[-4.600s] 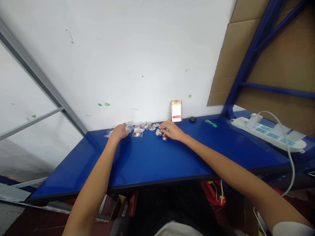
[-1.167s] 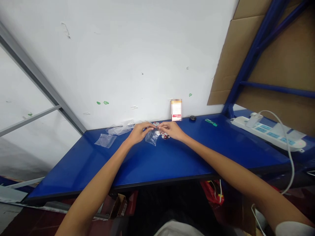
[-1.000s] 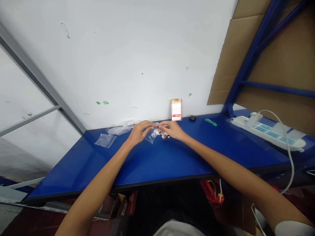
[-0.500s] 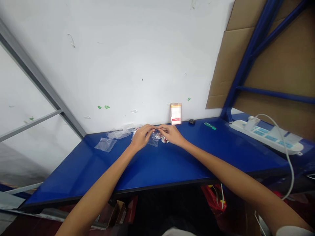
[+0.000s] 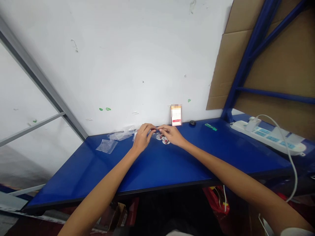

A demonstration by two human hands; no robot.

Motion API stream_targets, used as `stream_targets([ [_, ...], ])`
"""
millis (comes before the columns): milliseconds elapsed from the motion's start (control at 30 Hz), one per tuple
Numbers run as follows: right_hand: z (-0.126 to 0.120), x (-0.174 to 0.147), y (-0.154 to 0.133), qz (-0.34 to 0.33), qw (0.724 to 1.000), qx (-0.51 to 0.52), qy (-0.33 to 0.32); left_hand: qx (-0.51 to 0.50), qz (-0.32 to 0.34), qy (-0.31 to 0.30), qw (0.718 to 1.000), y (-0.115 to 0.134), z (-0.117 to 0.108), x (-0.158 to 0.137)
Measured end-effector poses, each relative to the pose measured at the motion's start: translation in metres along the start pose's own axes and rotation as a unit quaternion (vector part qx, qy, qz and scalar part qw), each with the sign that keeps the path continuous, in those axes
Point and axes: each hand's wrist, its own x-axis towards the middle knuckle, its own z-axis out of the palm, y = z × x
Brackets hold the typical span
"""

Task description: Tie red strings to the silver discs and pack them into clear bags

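Note:
My left hand (image 5: 143, 136) and my right hand (image 5: 171, 133) meet fingertip to fingertip above the far part of the blue table. Between them they pinch a small clear plastic bag (image 5: 155, 134), whose body hangs below the fingers; any contents are hidden. Close under my right hand lie round white pieces with a red and black print (image 5: 165, 141), partly covered by the fingers. To the left of my left hand, several clear plastic bags (image 5: 120, 135) are spread along the wall, with one bag (image 5: 107, 146) nearer the front.
A phone with a lit screen (image 5: 176, 116) leans on the white wall. Right of it are a round black object (image 5: 192, 123) and a green object (image 5: 211, 127). A white power strip (image 5: 268, 137) with a plug and cable lies at the right of the blue table (image 5: 167, 167).
The plastic bag between my hands has been drawn up and bunched, so less of it hangs down. Both hands stay in nearly the same place; the view has shifted slightly.

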Motion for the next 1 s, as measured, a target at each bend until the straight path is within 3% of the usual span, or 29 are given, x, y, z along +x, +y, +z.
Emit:
stream_targets([
  [167,0.001,-0.001,-0.002,0.015,0.999,0.037,-0.005,0.014,0.005,0.013,1.000,-0.001,-0.001,0.000],
  [367,-0.001,-0.002,-0.004,0.019,0.999,0.027,0.011,0.008,0.058,-0.040,0.998,-0.004,-0.003,-0.001],
  [700,-0.007,-0.002,-0.012,0.030,0.998,0.047,0.040,0.064,0.054,-0.165,0.983,-0.002,-0.008,0.001],
  [1000,-0.005,-0.001,-0.012,0.041,0.997,0.024,0.058,0.157,0.035,-0.167,0.973,-0.004,-0.006,-0.002],
])
